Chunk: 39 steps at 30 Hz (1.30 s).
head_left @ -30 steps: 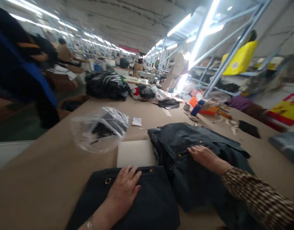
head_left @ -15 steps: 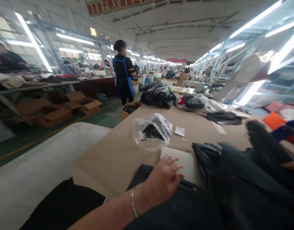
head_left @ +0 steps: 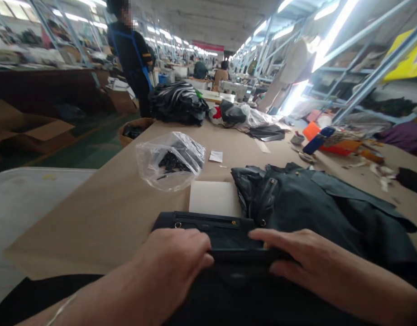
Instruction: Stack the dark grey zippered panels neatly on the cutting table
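Right now both hands rest on a dark bag [head_left: 211,231] lying flat at the near edge of the worktop [head_left: 103,213]. The left hand [head_left: 174,262] curls over its near edge, fingers bent down on the fabric; the right hand [head_left: 296,260] lies flatter, fingers stretched across it. Each grip looks like a loose press rather than a closed pinch. A white card [head_left: 213,198] sits just beyond the bag, a dark jacket [head_left: 317,208] bunches beside it on the right, and a plastic pouch [head_left: 169,160] lies further off. Judging by the overhang, the bag could slide off toward the lap if pulled, or snag the jacket's folds.
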{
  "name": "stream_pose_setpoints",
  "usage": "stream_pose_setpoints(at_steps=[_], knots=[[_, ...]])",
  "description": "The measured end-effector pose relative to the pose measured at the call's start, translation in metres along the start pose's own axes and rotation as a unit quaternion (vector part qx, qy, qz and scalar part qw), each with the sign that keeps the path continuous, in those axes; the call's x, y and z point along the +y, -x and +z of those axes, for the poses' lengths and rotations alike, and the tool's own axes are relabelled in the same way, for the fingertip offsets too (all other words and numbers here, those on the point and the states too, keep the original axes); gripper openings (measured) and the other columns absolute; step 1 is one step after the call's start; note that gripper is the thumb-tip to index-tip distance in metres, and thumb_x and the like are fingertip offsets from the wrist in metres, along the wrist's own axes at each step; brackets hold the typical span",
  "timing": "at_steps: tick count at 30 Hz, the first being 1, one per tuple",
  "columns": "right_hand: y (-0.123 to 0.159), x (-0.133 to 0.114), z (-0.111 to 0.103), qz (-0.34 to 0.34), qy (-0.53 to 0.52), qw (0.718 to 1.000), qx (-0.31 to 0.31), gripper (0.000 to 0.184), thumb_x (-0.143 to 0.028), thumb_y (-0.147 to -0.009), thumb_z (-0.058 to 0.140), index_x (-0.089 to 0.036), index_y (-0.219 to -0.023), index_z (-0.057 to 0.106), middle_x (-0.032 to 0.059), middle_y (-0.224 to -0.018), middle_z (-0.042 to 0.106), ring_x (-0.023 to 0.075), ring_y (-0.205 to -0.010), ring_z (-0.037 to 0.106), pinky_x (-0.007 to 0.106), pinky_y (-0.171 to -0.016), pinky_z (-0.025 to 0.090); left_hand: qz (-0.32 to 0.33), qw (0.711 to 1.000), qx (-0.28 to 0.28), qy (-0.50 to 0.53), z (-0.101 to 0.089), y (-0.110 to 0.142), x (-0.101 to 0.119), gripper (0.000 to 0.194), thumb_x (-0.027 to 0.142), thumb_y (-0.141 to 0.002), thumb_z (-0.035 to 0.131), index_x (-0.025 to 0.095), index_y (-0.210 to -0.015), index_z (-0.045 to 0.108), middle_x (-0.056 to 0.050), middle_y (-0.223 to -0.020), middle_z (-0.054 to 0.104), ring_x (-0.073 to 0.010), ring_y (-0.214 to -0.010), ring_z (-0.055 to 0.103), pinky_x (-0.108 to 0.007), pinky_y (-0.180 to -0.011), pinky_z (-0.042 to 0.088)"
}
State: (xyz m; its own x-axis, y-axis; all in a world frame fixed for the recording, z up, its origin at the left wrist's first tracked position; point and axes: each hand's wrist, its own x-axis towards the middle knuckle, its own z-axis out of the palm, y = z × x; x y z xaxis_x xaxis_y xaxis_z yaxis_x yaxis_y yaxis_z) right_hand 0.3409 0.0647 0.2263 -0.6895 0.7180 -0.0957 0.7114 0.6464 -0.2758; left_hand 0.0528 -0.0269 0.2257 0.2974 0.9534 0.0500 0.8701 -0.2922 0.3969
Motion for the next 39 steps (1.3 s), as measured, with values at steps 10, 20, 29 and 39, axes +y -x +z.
stream_pose_setpoints(at_steps=[10,20,29,39], knots=[[-0.084,0.059,0.096,0.032,-0.141,0.988,-0.059,0.027,-0.032,-0.086,0.045,-0.017,-0.075,0.064,0.0035,-0.076,0.064,0.0157,-0.071,0.059,0.025,-0.063,0.042,-0.109,0.988,-0.088,-0.065,0.050,-0.044,-0.071,0.030,0.032,-0.094,0.037,0.019,-0.077,0.058,-0.005,-0.075,0.066,-0.0194,-0.071,0.063,-0.029,-0.066,0.042],[-0.094,0.045,0.092,0.028,0.019,0.988,-0.151,0.022,-0.029,-0.089,0.044,-0.020,-0.080,0.061,0.0043,-0.091,0.065,0.0175,-0.083,0.062,0.025,-0.066,0.038,-0.144,0.977,-0.146,-0.062,0.065,-0.054,-0.085,0.028,0.034,-0.093,0.039,0.019,-0.082,0.060,-0.008,-0.082,0.069,-0.0249,-0.080,0.066,-0.034,-0.072,0.047],[-0.101,0.038,0.095,0.081,0.050,0.982,-0.160,0.025,-0.031,-0.092,0.041,-0.020,-0.085,0.062,0.0069,-0.095,0.066,0.0205,-0.087,0.063,0.027,-0.067,0.040,-0.142,0.973,-0.150,-0.105,0.067,-0.063,-0.084,0.026,0.034,-0.091,0.043,0.018,-0.085,0.062,-0.009,-0.083,0.069,-0.0275,-0.080,0.066,-0.038,-0.070,0.049],[-0.094,0.028,0.078,0.059,0.041,0.993,-0.095,0.019,-0.032,-0.090,0.052,-0.021,-0.101,0.063,0.0066,-0.101,0.065,0.0200,-0.091,0.062,0.028,-0.073,0.045,0.076,0.992,-0.076,-0.070,0.095,-0.074,-0.048,0.018,0.010,-0.087,0.049,0.017,-0.095,0.064,-0.009,-0.103,0.062,-0.0203,-0.098,0.058,-0.034,-0.092,0.047]])
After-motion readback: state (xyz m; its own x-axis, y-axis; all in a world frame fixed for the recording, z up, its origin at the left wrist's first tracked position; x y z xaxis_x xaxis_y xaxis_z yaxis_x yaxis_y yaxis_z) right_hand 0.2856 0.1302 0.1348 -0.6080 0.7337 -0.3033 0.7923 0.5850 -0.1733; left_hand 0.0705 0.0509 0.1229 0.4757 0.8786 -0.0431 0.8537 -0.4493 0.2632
